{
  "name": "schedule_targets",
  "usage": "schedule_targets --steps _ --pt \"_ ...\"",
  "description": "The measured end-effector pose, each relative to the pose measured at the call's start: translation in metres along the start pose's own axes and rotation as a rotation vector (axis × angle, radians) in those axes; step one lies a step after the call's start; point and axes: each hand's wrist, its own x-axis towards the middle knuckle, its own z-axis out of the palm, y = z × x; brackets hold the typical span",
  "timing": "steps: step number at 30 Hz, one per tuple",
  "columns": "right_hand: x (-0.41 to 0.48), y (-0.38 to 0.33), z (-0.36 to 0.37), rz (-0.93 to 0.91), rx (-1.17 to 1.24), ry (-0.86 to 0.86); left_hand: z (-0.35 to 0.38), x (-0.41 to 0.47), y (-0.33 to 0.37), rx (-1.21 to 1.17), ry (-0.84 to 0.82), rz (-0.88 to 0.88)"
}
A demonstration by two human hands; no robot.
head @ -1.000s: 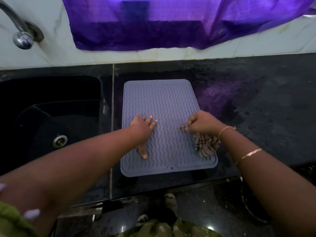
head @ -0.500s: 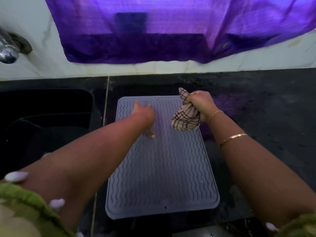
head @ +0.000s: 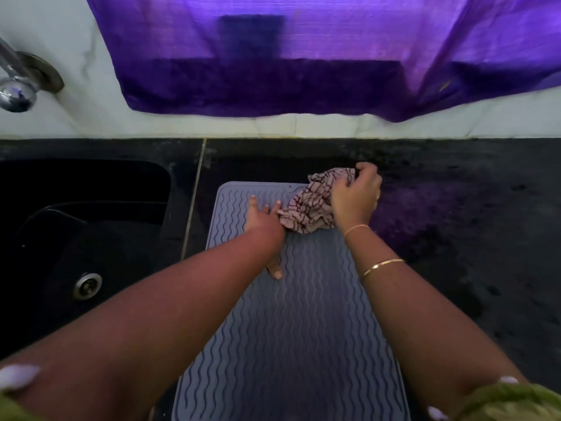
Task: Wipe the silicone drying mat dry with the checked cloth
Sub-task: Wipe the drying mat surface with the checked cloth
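Moved since half a second back: cloth (head: 309,208), then hanging lifted from the right hand (head: 355,199), now down and bunched on the far right corner of the mat (head: 303,329); right hand shifted with it toward the back edge of the tabletop (head: 455,238). Little change at the left hand (head: 262,220), flat on the mat's far left part.

Right hand: on top of the cloth, fingers curled, grip clamped on the bunched fabric; fingertips past the mat's far edge, over bare tabletop. Two thin gold bangles (head: 382,265) on that forearm, one at the wrist, one farther up.

Left hand: palm down on the mat, fingers straight and spread, grip apart, holding nothing; thumb stretched back toward the near edge; side of hand touching the cloth.

Cloth: pale with dark red checks, crumpled, between the two hands, partly under the right palm.

Mat: grey, wavy ridges, rounded corners, flat on the tabletop just right of the sink (head: 76,223), long sides running from near edge toward back edge; far edge short of the wall (head: 334,126); near end cut off at the bottom of the view.

Tabletop: black, speckled, purple sheen right of the mat.

Sink: black, sunk at the tabletop's left, metal drain (head: 87,285) in its floor.

Chrome tap (head: 15,86): on the white wall above the sink.

Purple curtain (head: 303,56): hanging over the wall behind the tabletop's back edge.

Green sleeves (head: 501,399): at the bottom corners of the view.
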Motion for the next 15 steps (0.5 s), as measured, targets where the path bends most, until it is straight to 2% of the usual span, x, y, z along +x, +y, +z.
schedule_targets --steps 2,4,5,7,12,15 --pt "-0.011 -0.006 0.009 -0.186 -0.176 -0.235 -0.002 0.001 0.002 0.019 0.001 0.001" --pt "-0.021 -0.006 0.023 -0.288 -0.489 -0.508 -0.003 0.001 0.003 0.029 0.005 -0.001" --pt "-0.025 -0.002 0.028 -0.323 -0.608 -0.572 -0.003 0.001 0.002 0.017 0.009 -0.005" --pt "-0.028 0.003 0.028 -0.376 -0.711 -0.578 -0.001 0.002 0.001 -0.038 0.025 -0.018" --pt "-0.014 0.006 0.013 -0.422 -0.787 -0.425 -0.002 0.0 0.0 -0.066 0.012 -0.033" --pt "-0.004 0.012 0.007 -0.278 -0.806 -0.361 -0.002 0.002 0.0 -0.064 0.015 -0.031"
